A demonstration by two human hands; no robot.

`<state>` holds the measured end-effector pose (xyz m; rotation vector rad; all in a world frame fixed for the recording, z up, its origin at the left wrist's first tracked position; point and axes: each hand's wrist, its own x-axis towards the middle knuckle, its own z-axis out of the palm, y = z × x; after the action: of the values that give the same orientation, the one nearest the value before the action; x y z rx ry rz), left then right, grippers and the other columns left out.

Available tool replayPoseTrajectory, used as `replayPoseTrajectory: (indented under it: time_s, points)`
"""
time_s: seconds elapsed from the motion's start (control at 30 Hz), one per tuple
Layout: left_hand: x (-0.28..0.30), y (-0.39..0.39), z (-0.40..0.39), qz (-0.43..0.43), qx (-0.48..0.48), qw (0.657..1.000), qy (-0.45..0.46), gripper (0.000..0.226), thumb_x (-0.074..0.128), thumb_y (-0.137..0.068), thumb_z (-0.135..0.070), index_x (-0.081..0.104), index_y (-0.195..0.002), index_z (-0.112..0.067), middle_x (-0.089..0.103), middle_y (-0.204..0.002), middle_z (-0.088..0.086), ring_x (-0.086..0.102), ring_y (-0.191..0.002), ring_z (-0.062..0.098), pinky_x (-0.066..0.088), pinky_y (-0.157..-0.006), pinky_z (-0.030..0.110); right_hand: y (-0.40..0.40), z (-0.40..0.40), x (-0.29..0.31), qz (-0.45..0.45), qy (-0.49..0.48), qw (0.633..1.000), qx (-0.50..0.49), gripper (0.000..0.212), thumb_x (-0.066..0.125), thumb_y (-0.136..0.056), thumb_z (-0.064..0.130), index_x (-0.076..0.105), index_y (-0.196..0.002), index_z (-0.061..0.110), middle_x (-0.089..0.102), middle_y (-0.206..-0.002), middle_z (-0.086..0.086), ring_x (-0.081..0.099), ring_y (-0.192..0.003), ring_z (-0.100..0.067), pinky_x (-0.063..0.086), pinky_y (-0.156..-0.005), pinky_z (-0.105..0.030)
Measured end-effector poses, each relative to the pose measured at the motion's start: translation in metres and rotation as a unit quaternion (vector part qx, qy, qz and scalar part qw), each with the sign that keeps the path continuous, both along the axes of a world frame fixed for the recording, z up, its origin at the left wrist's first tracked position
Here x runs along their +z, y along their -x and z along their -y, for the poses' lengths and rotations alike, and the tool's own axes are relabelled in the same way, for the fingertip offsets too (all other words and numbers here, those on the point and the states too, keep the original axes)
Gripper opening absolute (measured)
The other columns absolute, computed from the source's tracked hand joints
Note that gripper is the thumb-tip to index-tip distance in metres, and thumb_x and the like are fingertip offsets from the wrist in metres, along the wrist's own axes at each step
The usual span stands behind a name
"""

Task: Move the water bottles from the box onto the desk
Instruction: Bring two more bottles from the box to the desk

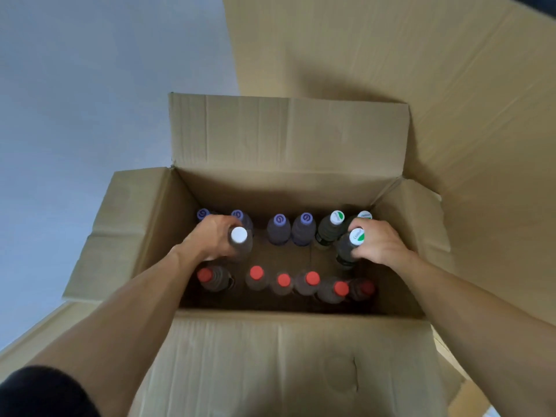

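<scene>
An open cardboard box point(288, 350) holds several upright water bottles. Purple-capped bottles point(279, 230) stand along the far wall, with green-and-white-capped ones point(334, 224) to their right. Red-capped bottles point(256, 276) line the near wall. My left hand point(210, 236) grips a white-capped bottle point(239, 239) at the box's left side. My right hand point(379, 242) grips a bottle with a green-and-white cap point(355, 242) at the right side. Both bottles are inside the box, below its rim.
The box's flaps stand open on all four sides, the far flap point(285, 130) upright. A large sheet of cardboard point(421, 70) rises behind and to the right. A pale grey surface point(75, 115) lies to the left.
</scene>
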<state>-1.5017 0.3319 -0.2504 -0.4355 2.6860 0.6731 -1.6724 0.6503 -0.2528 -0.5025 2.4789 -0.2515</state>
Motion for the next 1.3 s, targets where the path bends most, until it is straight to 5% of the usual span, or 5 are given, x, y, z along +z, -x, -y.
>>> replayPoseTrajectory:
  time_s: [0.23, 0.53, 0.77, 1.1, 1.3]
  points:
    - [0.049, 0.02, -0.005, -0.038, 0.018, 0.991, -0.127, 0.044, 0.089, -0.061, -0.02, 0.068, -0.1, -0.023, 0.069, -0.097, -0.006, 0.064, -0.092, 0.016, 0.052, -0.085, 0.035, 0.017, 0.005, 0.043, 0.069, 0.168, 0.982, -0.042, 0.035, 0.086, -0.062, 0.01, 0.071, -0.094, 0.013, 0.073, -0.095, -0.007, 0.067, -0.092, -0.028, 0.053, -0.086, -0.04]
    - [0.112, 0.039, -0.017, -0.1, 0.013, 0.94, -0.326, 0.03, 0.08, -0.066, -0.013, 0.067, -0.093, -0.017, 0.071, -0.081, -0.013, 0.065, -0.074, -0.002, 0.05, -0.067, 0.013, 0.004, 0.028, 0.078, 0.27, 0.427, 0.842, -0.19, 0.031, 0.08, -0.072, 0.017, 0.078, -0.102, 0.02, 0.076, -0.108, -0.006, 0.073, -0.1, -0.017, 0.058, -0.075, -0.029]
    - [0.125, 0.038, -0.028, -0.126, 0.092, 0.884, -0.44, 0.043, 0.07, -0.077, -0.031, 0.071, -0.118, -0.018, 0.075, -0.111, 0.002, 0.07, -0.105, 0.022, 0.051, -0.091, 0.039, -0.016, 0.06, 0.1, 0.301, 0.486, 0.788, -0.228, 0.04, 0.08, -0.078, 0.037, 0.071, -0.109, 0.014, 0.075, -0.099, -0.004, 0.07, -0.096, -0.022, 0.052, -0.086, -0.038]
    - [0.116, 0.037, -0.066, -0.12, 0.341, 0.814, -0.455, 0.049, 0.054, -0.091, -0.065, 0.07, -0.102, -0.02, 0.075, -0.072, 0.0, 0.072, -0.063, 0.013, 0.057, -0.062, 0.029, -0.044, 0.087, 0.128, 0.299, 0.465, 0.777, -0.301, 0.066, 0.051, -0.09, 0.07, 0.067, -0.119, 0.013, 0.074, -0.108, -0.012, 0.069, -0.104, -0.03, 0.052, -0.094, -0.043]
    - [0.125, 0.033, -0.062, -0.039, 0.329, 0.769, -0.547, 0.057, 0.055, -0.092, -0.065, 0.063, -0.114, -0.013, 0.072, -0.093, 0.014, 0.07, -0.088, 0.029, 0.055, -0.097, 0.05, -0.046, 0.087, 0.128, 0.299, 0.452, 0.771, -0.335, 0.067, 0.053, -0.088, 0.073, 0.067, -0.118, 0.015, 0.078, -0.1, -0.009, 0.073, -0.095, -0.027, 0.055, -0.081, -0.039]
